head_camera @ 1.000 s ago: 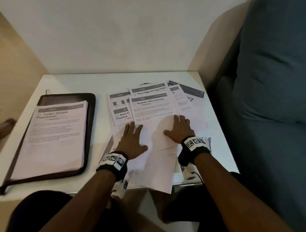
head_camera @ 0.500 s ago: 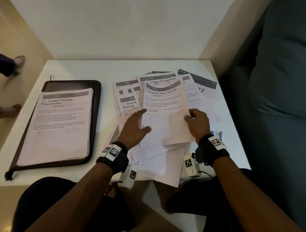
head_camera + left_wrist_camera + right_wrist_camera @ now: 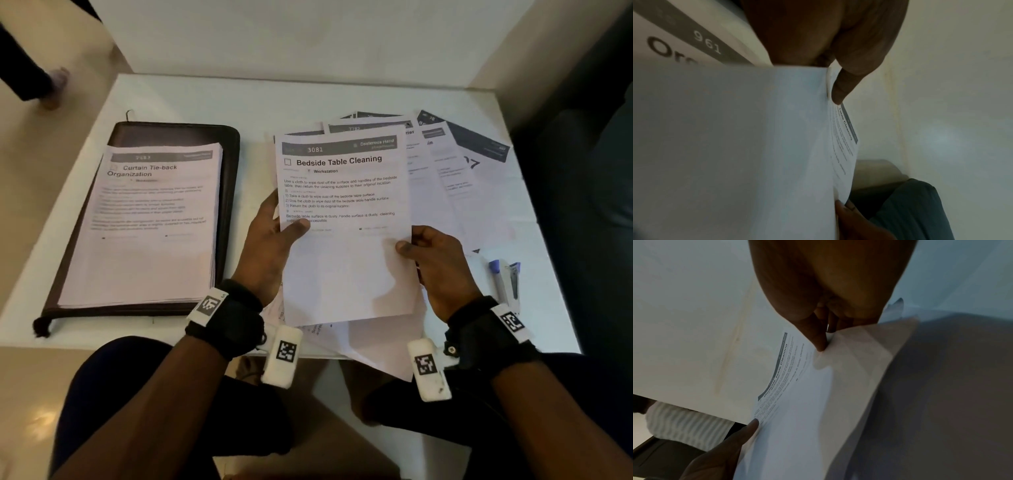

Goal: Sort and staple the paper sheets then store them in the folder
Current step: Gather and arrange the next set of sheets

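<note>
I hold the "Bedside Table Cleaning" sheets (image 3: 346,219) up off the table with both hands. My left hand (image 3: 274,233) pinches their left edge, thumb on top over the text. My right hand (image 3: 428,253) pinches the right edge the same way. The left wrist view shows the sheets (image 3: 777,146) edge-on under my thumb; the right wrist view shows the printed face (image 3: 793,386). More printed sheets (image 3: 445,171) lie fanned out behind and under them. At left a dark folder (image 3: 226,178) lies open, bearing a paper stack (image 3: 147,233) headed "Curtain Tie-back Organization". A stapler (image 3: 507,277) lies right of my right hand.
The white table (image 3: 308,99) meets a wall at the back. A dark sofa (image 3: 589,171) stands along the right edge. Another person's foot (image 3: 54,85) is on the floor at far left. Loose sheets (image 3: 376,349) overhang the table's front edge.
Both hands went from pressing flat on the spread papers to pinching the "Bedside Table Cleaning" sheets and lifting them toward me. The foot at left has moved.
</note>
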The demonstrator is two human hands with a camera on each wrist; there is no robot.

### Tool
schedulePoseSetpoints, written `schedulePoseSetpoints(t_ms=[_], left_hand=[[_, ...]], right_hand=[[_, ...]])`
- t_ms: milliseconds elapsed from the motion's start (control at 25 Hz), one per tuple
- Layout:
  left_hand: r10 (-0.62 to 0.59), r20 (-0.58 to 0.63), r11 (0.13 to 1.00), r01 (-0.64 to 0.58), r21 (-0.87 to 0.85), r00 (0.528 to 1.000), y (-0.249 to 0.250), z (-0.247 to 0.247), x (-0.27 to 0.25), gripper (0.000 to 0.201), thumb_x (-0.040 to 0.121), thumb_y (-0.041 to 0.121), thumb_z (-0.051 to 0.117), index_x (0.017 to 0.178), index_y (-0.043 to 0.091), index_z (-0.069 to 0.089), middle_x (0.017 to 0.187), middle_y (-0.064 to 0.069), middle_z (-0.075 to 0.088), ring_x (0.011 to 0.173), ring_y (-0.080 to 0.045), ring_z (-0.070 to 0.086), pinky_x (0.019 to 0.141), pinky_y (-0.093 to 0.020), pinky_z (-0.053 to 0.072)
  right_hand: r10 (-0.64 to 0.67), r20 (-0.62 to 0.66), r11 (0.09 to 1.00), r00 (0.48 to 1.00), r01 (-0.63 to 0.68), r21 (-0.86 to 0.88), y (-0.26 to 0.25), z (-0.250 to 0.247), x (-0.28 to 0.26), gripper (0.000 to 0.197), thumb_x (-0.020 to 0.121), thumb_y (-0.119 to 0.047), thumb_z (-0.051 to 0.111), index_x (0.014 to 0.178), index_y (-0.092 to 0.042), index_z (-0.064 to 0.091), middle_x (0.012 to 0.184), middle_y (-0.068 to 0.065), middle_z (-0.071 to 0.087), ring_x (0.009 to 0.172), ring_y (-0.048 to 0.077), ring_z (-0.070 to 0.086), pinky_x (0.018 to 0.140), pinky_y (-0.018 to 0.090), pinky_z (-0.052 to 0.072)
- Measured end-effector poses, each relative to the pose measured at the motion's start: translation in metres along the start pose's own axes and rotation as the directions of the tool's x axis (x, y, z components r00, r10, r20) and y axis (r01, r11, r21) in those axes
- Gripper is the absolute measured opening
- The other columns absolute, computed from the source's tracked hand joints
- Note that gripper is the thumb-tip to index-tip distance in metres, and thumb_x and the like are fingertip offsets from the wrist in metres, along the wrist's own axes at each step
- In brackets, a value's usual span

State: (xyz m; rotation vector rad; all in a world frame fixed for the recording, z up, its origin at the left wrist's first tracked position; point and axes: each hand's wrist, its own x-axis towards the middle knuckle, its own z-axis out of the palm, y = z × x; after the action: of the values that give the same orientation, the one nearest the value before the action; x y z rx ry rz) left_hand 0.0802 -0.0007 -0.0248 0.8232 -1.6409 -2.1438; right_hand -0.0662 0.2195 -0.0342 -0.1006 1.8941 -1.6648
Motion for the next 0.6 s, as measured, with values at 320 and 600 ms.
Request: schedulePoseSetpoints(t_ms=[320,600], left_hand=[[-0.037,-0.063,0.998,0.04,0.044,0.997,-0.004,0.002,-0.014,0.043,0.099,-0.005,0.053,0.137,0.016,0.055,0.131,0.003,0.07,0.121,-0.018,0.066,0.107,-0.042,0.052],[-0.036,-0.154,0.991,0.055,0.12,0.987,0.001,-0.001,-0.049,0.043,0.097,-0.007,0.049,0.13,0.018,0.059,0.125,0.004,0.072,0.115,-0.02,0.068,0.099,-0.042,0.056]], right_hand=[[0.026,-0.005,1.0,1.0,-0.026,-0.016,0.001,0.005,-0.011,0.028,0.093,0.001,0.061,0.118,-0.009,0.07,0.108,0.006,0.078,0.102,0.029,0.072,0.085,0.039,0.058],[-0.016,0.012,0.999,1.0,0.017,-0.049,0.0,0.015,-0.041,0.029,0.094,-0.002,0.062,0.12,-0.013,0.069,0.103,0.001,0.077,0.092,0.017,0.072,0.066,0.023,0.055]])
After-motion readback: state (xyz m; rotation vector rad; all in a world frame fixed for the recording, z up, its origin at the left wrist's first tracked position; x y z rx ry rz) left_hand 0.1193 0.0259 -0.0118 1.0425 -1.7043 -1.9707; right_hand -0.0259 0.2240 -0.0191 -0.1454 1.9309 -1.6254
